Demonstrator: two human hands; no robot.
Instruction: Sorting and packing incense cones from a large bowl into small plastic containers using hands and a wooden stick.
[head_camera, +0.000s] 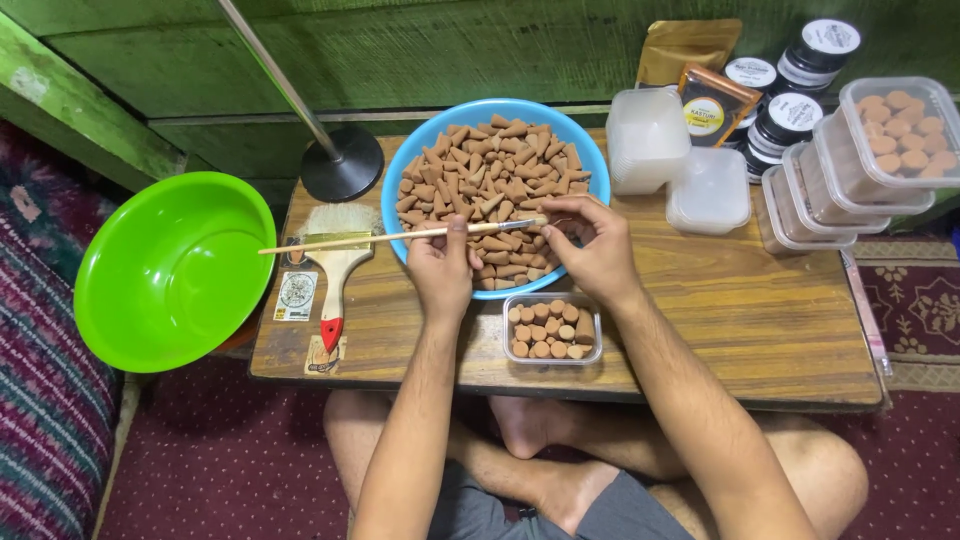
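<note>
Pinched between thumb and fingers of the left hand (443, 268) is a thin wooden stick (400, 237), lying almost level, its far end reaching left over a flat paintbrush (336, 270) with a red-tipped handle. Right hand (592, 250) curls its fingertips together at the stick's other end, over the cones; whether it nips a cone or only the stick is hard to tell.

Nearest the person, a small clear tub (552, 327) sits on the low wooden table (740, 320), packed with brown cones standing base up. Just behind it, under both hands, the blue bowl (493, 190) holds a loose heap of the same cones. A green bowl (170, 270) overhangs the table's left edge.

A square pale sticker (296, 296) lies flat by the brush. Farther back, stacked clear tubs (650, 140) stand beside a clear lid (710, 190). At the right edge, tilted clear tubs (860, 160) overlap, the top one filled and partly cut off. Behind them lean a brown pouch (715, 105) with a round yellow label, a gold pouch (685, 45), and black jars (800, 85) with white round lids, half hidden.
</note>
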